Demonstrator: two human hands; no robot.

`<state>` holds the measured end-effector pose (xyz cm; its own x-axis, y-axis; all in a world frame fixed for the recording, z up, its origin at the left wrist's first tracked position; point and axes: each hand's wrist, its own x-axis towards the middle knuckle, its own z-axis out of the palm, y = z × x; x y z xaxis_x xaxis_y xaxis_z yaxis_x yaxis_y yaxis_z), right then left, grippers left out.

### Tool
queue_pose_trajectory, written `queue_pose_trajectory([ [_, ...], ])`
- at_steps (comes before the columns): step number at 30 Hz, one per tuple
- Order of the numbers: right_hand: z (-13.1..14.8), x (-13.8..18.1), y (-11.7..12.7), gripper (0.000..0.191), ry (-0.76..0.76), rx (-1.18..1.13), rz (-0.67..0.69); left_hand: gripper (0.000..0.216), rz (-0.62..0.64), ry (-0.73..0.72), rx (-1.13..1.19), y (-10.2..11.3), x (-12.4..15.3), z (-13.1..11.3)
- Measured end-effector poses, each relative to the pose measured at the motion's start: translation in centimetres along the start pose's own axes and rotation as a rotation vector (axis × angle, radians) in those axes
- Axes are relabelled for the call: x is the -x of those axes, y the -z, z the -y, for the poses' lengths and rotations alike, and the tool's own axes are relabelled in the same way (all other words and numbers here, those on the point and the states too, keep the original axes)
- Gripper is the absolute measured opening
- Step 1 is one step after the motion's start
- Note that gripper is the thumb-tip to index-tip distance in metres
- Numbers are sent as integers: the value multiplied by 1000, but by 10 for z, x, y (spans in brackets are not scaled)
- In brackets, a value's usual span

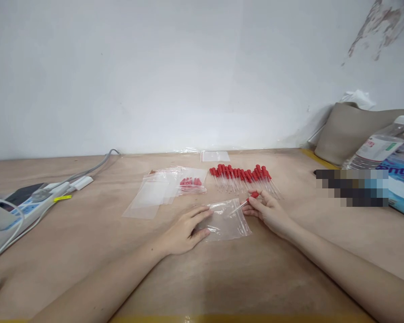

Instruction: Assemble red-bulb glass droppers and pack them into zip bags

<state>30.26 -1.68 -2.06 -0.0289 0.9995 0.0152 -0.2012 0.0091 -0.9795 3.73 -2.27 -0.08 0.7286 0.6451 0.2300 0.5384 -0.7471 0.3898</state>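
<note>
In the head view, a clear zip bag point(224, 226) lies on the table in front of me. My left hand point(188, 228) holds its left end, fingers and thumb reaching over the plastic. Between the fingers of my right hand point(264, 208) is a dropper point(253, 195), gripped by its red rubber bulb. Its thin clear stem slants down to the left at the right end of the bag; I cannot tell if the tip is inside. Several more red-bulbed droppers point(239, 174) lie in a row beyond my right hand.
Left of the row is a stack of clear bags point(151, 193), with a packed bag of red-bulbed droppers point(190, 182) on it. Another flat bag point(215, 156) lies by the wall. A power strip point(33, 208) with cables is far left. A plastic bottle point(379, 146) stands at right.
</note>
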Motion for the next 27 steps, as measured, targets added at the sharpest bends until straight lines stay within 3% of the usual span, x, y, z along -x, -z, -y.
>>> queue_pose_trajectory([
  [5,8,6,11,31,47,199,181,48,10,1,9,0,-1,0],
  [12,13,8,1,27,-31,146,459,49,6,14,-4,0,-1,0],
  [18,7,3,-2,28,-67,348,340,47,-6,14,9,1,-1,0],
  [21,6,2,-4,26,20,496,318,45,-1,15,13,2,-1,-1],
  [24,5,4,-9,24,81,556,315,44,13,6,8,1,-1,0],
  [27,7,7,-9,29,-2,498,388,43,16,-2,-7,0,-1,1],
])
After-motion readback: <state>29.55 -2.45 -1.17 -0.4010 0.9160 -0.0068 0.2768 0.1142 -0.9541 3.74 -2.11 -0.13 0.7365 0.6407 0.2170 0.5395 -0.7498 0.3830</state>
